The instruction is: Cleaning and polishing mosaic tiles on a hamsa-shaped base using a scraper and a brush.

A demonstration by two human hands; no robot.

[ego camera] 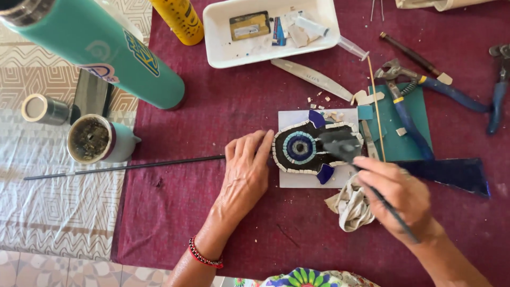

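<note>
A dark, eye-shaped mosaic piece (305, 148) with a blue and white ringed centre lies on a white sheet (289, 178) on the maroon cloth. My left hand (245, 175) rests flat beside it, fingertips touching its left edge. My right hand (396, 196) grips a thin dark brush (390, 210) whose blurred tip is over the mosaic's right part. A crumpled rag (350, 204) lies under that hand.
A white tray (223, 53) of scraps sits at the back. Blue-handled nippers (409, 114) lie on a teal mat, more pliers (499, 90) far right. A dark blue glass shard (457, 172), a long black rod (122, 167), a teal bottle (106, 53), a yellow bottle (178, 18) and a mug (98, 139) surround the work.
</note>
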